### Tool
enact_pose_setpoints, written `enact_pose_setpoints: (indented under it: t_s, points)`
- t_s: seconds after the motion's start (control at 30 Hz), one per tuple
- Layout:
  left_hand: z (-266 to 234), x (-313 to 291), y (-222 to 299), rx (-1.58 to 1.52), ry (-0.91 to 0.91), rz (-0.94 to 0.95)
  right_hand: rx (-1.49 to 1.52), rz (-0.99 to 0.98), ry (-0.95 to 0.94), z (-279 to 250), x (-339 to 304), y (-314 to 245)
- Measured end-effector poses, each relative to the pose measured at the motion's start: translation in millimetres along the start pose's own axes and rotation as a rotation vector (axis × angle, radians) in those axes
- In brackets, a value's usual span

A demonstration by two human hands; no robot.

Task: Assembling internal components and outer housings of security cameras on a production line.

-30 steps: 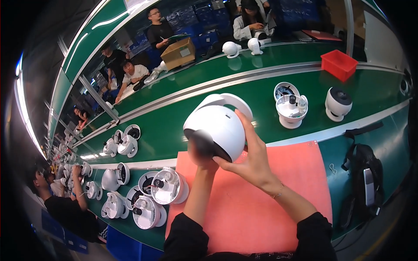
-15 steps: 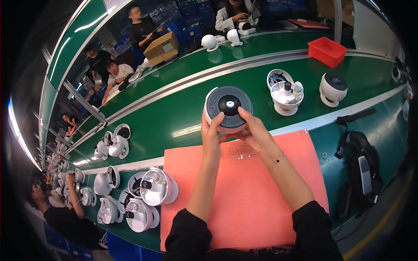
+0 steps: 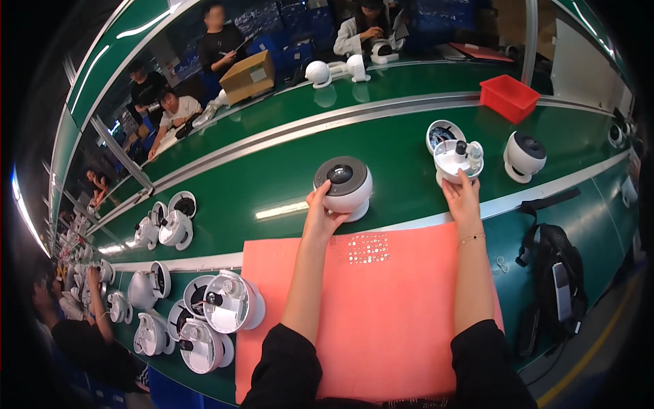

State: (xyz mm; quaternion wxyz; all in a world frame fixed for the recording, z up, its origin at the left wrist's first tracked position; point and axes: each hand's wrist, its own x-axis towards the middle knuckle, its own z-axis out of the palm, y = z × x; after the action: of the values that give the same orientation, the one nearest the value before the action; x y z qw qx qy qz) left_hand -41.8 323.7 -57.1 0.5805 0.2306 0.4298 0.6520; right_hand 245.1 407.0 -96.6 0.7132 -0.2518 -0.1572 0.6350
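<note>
Now a ball-shaped device (image 3: 349, 195) is being gripped by the left hand (image 3: 321, 217)! An open shell (image 3: 448, 161) is being touched by the right hand (image 3: 464, 202), grip unclear.

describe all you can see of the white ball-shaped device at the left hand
The white ball-shaped device has a plastic-looking shell and a dark grey, ringed round face, tilted upward, with a glossy black dome. Its white foot appears to rest on the green surface. The left hand holds its left side, a fingertip on the face.
</note>
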Motion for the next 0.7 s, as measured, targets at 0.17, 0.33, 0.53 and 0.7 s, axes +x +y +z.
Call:
enact_pose_setpoints:
  t_s: [0.17,0.33,0.53,0.7]
  points:
    - [1.7,-2.7,-1.1,-0.062,-0.022,-0.018,-0.025,-0.021,0.043,7.1,-6.2,-8.0]
    - [9.3,-19.3,7.8,0.051,-0.020,-0.082,-0.136,-0.032,-0.052,29.4,-26.4,-24.7]
    - [30.9,-99.2,19.8,-0.059,0.109,0.198,-0.396,0.087,-0.351,77.9,-71.4,-43.4]
    - [-2.0,-159.5,23.2,-0.755,-0.620,-0.353,-0.415,0.375,-0.526,105.6,-111.4,-32.3]
